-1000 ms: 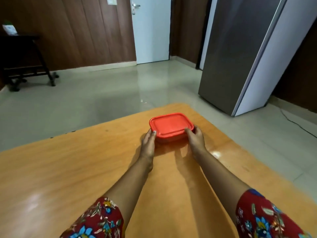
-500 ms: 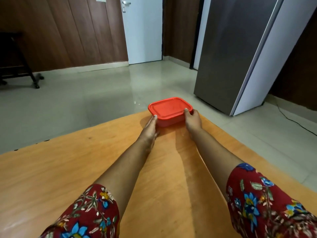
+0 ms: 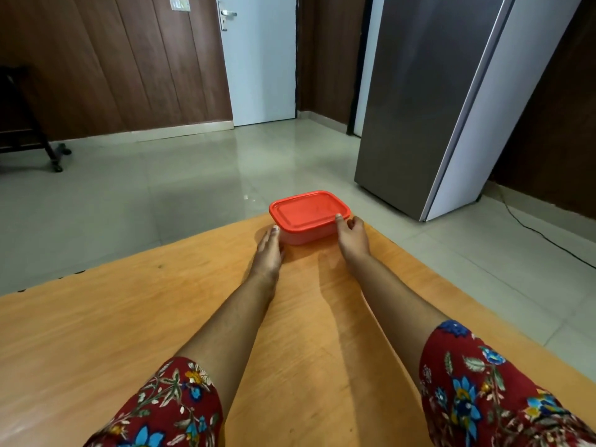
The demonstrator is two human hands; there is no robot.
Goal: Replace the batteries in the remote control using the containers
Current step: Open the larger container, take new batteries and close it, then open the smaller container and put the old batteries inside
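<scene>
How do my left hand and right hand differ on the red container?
The left hand lies with straight fingers flat against the left side of the red container; the right hand has curled fingers at its near right corner. The left hand's fingertips are below the lid; the right hand's thumb tip reaches the lid's rim. Both touch the container on the wooden table.

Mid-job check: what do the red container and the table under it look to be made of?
The red container: probably plastic, smooth with a soft sheen; the top has a moulded stepped rim and the paler side wall looks slightly translucent. The table: wood or wood-look laminate, which one I cannot tell; orange-brown with grain streaks and a glossy finish that reflects light.
</scene>
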